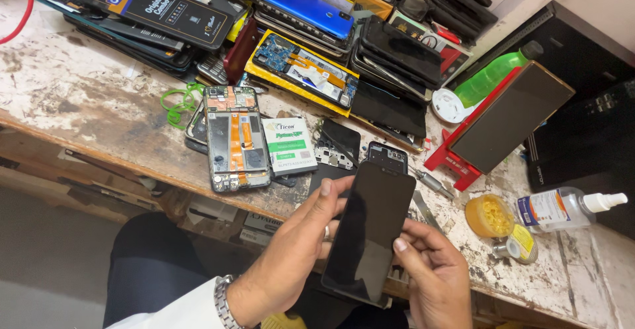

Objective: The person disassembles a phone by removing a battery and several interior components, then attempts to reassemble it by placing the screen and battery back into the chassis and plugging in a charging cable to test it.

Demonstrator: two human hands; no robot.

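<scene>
head view: the black phone screen (368, 231) runs long axis from 7 to 1 o'clock, grasped by the left hand (291, 253) at its 9 o'clock edge and the right hand (430, 269) at 3, above the workbench (86, 97) edge.

The location is a mobile phone repair workshop. A worn, paint-flaked workbench (79, 97) carries an opened phone chassis (236, 138) with exposed flex cables, a loose battery (288, 145), stacked phones and screens (397, 54), a screwdriver (430, 181), a solvent bottle (562, 208) and a tin of flux paste (489, 216).
</scene>
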